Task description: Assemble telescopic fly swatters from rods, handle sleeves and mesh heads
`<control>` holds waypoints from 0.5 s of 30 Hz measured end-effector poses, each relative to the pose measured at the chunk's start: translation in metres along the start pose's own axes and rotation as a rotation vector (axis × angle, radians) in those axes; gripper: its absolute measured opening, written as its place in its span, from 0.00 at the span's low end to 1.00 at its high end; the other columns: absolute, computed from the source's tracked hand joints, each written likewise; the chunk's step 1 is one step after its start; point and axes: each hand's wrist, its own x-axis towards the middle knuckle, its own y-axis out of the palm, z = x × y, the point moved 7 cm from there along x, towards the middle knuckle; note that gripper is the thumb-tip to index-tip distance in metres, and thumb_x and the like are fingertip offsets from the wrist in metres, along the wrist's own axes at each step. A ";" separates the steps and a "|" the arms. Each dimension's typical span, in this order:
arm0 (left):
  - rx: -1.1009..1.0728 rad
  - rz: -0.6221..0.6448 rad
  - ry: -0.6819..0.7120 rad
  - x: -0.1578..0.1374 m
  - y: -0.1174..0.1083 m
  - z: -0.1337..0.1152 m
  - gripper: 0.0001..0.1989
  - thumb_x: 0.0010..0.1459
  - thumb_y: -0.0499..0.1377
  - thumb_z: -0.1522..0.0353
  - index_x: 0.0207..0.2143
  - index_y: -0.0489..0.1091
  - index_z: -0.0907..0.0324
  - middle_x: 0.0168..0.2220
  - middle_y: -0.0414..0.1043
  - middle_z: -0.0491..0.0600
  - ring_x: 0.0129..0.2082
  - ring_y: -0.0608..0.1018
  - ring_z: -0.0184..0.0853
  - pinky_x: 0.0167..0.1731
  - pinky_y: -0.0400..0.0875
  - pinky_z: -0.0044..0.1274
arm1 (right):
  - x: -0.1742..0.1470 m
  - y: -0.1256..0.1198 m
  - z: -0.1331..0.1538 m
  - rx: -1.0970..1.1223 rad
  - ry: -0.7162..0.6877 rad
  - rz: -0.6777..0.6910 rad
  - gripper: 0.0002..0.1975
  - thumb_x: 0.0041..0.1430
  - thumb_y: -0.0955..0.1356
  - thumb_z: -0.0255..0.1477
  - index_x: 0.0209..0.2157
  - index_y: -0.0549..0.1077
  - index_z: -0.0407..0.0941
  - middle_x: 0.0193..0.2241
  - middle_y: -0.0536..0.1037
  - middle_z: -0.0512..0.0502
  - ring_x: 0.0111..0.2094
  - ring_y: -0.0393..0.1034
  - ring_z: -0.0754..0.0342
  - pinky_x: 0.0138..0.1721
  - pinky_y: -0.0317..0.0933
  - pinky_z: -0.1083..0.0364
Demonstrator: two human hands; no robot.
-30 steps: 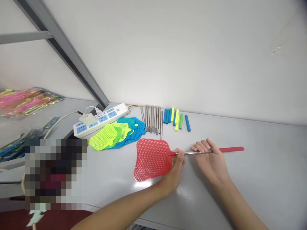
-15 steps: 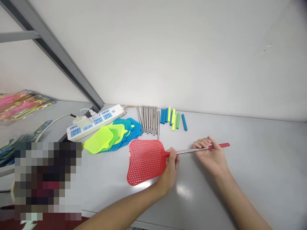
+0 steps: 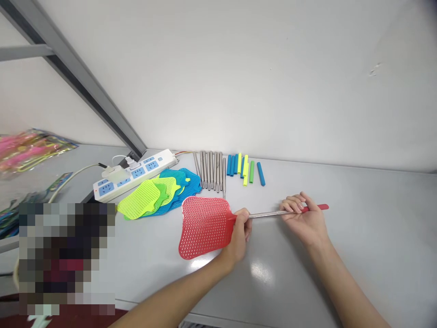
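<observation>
Red swatter [image 3: 205,228] is spanning both hands over the bench [image 3: 375,218]: left hand [image 3: 240,239] gripping by its neck [image 3: 232,217], right hand [image 3: 307,225] loosely curling where rod [image 3: 264,214] meets handle [image 3: 322,207]. Right hand is now sitting nearer the handle's end, leaving more rod showing. Behind, loose heads [image 3: 139,199], shafts [image 3: 210,171] and tubes [image 3: 251,172] are lying.

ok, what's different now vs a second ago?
Allowing for slight camera shift, the red swatter has moved a little left. The right hand has moved along it toward the end of the red handle, so less sticks out. Nothing picked up or released: left hand stays at the neck. Metal rods, colored tubes, power strip unchanged.
</observation>
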 end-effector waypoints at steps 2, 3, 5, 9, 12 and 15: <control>-0.018 -0.018 -0.005 -0.001 0.000 0.000 0.17 0.56 0.41 0.62 0.17 0.51 0.59 0.14 0.47 0.40 0.15 0.53 0.24 0.16 0.50 0.19 | 0.000 0.000 0.003 0.006 -0.023 -0.005 0.11 0.50 0.61 0.23 0.20 0.52 0.44 0.15 0.52 0.58 0.14 0.48 0.63 0.17 0.51 0.61; -0.022 -0.027 -0.012 -0.001 0.000 0.000 0.18 0.56 0.42 0.61 0.17 0.52 0.59 0.14 0.48 0.40 0.15 0.53 0.24 0.16 0.50 0.19 | 0.001 -0.001 0.006 0.006 -0.042 -0.012 0.11 0.50 0.60 0.23 0.20 0.52 0.44 0.14 0.52 0.58 0.14 0.47 0.63 0.17 0.51 0.61; -0.016 -0.048 -0.044 -0.001 -0.001 0.001 0.19 0.55 0.42 0.58 0.17 0.52 0.60 0.14 0.48 0.40 0.15 0.53 0.24 0.16 0.50 0.18 | 0.002 -0.004 0.012 0.002 -0.082 -0.031 0.11 0.50 0.60 0.22 0.20 0.51 0.44 0.14 0.51 0.58 0.14 0.46 0.63 0.16 0.50 0.61; 0.067 0.039 -0.079 0.000 0.006 -0.001 0.21 0.53 0.43 0.54 0.17 0.51 0.59 0.14 0.47 0.39 0.15 0.54 0.23 0.16 0.49 0.18 | 0.004 -0.014 0.022 0.024 -0.148 -0.103 0.13 0.50 0.58 0.21 0.19 0.47 0.45 0.13 0.47 0.59 0.12 0.43 0.63 0.14 0.47 0.60; 0.147 0.173 -0.069 -0.001 0.015 -0.003 0.21 0.53 0.43 0.54 0.17 0.51 0.59 0.13 0.47 0.39 0.14 0.53 0.23 0.15 0.48 0.18 | 0.004 -0.025 0.029 0.055 -0.217 -0.186 0.14 0.49 0.57 0.20 0.18 0.43 0.45 0.12 0.45 0.59 0.11 0.39 0.63 0.12 0.45 0.61; 0.190 0.211 -0.091 -0.003 0.019 0.000 0.20 0.53 0.44 0.55 0.17 0.50 0.59 0.13 0.46 0.39 0.13 0.51 0.22 0.13 0.45 0.18 | 0.003 -0.028 0.030 0.066 -0.255 -0.199 0.15 0.49 0.56 0.19 0.19 0.41 0.46 0.12 0.42 0.59 0.11 0.36 0.62 0.11 0.42 0.60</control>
